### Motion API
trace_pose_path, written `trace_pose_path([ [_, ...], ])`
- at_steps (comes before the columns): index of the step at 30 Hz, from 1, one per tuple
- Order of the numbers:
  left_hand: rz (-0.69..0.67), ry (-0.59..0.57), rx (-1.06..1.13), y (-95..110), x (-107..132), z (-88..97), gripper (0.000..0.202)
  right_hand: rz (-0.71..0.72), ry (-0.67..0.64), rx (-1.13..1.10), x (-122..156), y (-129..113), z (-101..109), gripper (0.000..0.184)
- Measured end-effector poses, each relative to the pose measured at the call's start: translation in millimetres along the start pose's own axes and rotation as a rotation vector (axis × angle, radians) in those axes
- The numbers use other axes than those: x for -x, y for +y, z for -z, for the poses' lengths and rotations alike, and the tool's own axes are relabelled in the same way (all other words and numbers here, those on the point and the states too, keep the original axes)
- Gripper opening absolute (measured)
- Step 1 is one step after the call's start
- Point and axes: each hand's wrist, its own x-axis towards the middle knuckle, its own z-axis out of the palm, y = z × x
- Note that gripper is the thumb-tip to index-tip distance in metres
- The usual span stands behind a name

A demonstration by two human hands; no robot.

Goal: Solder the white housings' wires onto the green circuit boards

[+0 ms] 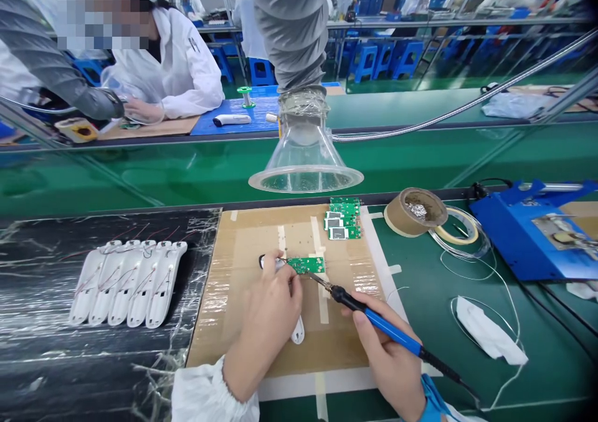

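My right hand (pixel 390 360) grips a blue-handled soldering iron (pixel 374 322) like a pen. Its tip meets the lower edge of a green circuit board (pixel 306 265) on the cardboard. My left hand (pixel 271 310) is closed over a white plastic housing (pixel 298 332), one end of which shows below the palm. The left fingertips are beside the board's left end and partly hide both pieces. Whether the left fingers also pinch a wire is too small to tell.
Several white housings with thin wires (pixel 128 285) lie in a row at left. More circuit boards (pixel 344 220) sit at the cardboard's top right. A clear fume hood (pixel 306 167) hangs above. At right are a cardboard ring (pixel 415 210), solder wire (pixel 467 254), white tissue (pixel 488 332) and a blue device (pixel 537 235).
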Motion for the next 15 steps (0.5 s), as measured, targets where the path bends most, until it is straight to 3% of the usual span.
trace_pose_path([
  [15, 0.000, -0.018, -0.035, 0.4, 0.6, 0.8, 0.027, 0.003, -0.021, 0.006, 1.1, -1.7, 0.9, 0.021],
])
